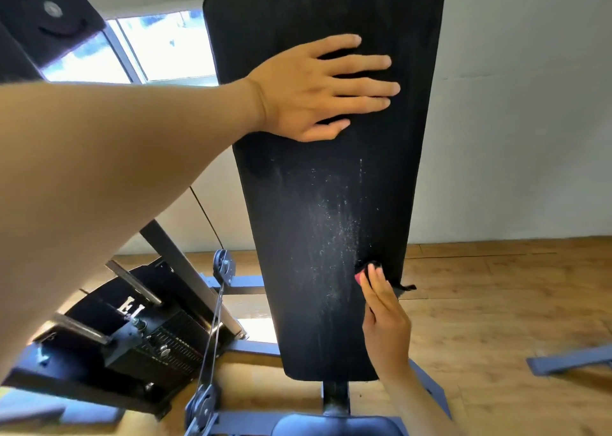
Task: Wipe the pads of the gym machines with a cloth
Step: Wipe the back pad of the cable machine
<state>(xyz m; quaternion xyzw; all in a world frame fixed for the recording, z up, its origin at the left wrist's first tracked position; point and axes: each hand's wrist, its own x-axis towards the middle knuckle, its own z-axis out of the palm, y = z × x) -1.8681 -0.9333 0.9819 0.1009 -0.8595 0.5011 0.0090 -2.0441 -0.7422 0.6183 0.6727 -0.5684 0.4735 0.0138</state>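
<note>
Tall black back pad (318, 203), upright on the blue machine frame (251, 347), streaked with pale dust below its middle. Near the pad's lower right edge, right hand (381, 313), fingers curled round a dark cloth (367, 266) with a pink patch. High on the pad, left hand (318, 91) pressed flat, fingers straight and spread. Wiping seemingly under way; next, probably strokes across the dusty band. Left of the pad, weight stack (159, 339) lettered "EI".

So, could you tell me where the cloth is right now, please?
In the head view the cloth is low on the right edge of the back pad, held against it by the right hand, well below the left hand.
</note>
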